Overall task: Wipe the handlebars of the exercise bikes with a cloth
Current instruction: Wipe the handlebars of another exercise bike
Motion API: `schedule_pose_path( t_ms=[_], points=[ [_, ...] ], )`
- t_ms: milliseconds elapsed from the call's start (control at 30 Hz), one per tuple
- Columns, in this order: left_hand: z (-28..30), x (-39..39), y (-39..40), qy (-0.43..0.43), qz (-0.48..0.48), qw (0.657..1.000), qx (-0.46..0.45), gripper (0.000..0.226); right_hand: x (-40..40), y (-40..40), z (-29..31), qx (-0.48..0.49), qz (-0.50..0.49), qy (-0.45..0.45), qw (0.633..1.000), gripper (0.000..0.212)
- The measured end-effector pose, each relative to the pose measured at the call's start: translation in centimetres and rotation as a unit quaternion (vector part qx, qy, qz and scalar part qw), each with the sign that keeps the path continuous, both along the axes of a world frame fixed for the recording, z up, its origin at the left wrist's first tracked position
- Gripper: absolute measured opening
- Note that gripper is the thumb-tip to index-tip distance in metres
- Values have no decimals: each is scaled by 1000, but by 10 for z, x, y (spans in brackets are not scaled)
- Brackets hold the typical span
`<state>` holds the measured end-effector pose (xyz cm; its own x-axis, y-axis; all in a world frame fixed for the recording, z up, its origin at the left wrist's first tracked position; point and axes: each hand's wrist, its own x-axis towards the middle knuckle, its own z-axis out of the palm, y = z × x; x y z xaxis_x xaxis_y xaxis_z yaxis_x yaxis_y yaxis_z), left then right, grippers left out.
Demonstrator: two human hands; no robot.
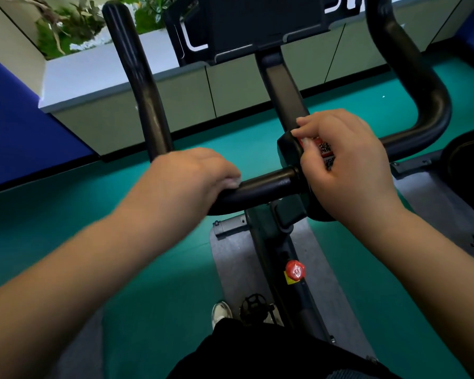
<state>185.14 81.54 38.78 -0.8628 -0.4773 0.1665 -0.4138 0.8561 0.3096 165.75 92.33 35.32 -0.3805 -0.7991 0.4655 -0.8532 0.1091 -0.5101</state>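
Note:
The black handlebar of an exercise bike runs across the middle, with upright horns at the left and right. My left hand is wrapped over the bar's left crosspiece. A sliver of white cloth shows under its fingertips. My right hand rests with curled fingers on the centre hub, over a red and white label with a code pattern. Whether that hand holds anything is hidden by the fingers.
A dark console sits above the stem. Below are the bike frame with a red knob, a pedal, my shoe and a grey mat on green floor. A white planter ledge stands behind, and another bike's wheel at right.

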Motion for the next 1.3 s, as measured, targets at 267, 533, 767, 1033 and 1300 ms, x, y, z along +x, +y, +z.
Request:
schedule_pose_path(
  t_ms=[267, 533, 767, 1033, 1300],
  points=[
    [-26, -50, 61, 220, 65, 973, 29, 20, -2, -2, -3, -25, 1, 18, 1000, 15],
    [-34, 0, 59, 236, 52, 970, -39, 19, -4, -1, -4, -36, 10, 8, 999, 17],
    [-34, -15, 114, 258, 310, 644, 650, 13, -4, -1, -4, -40, 11, 0, 999, 17],
    [-50, -58, 105, 358, 348, 500, 707, 33, -3, 0, -5, -42, 11, 2, 999, 18],
    [-53, -17, 93, 397, 397, 486, 670, 32, -2, 0, -3, -37, 8, -6, 999, 18]
  ],
)
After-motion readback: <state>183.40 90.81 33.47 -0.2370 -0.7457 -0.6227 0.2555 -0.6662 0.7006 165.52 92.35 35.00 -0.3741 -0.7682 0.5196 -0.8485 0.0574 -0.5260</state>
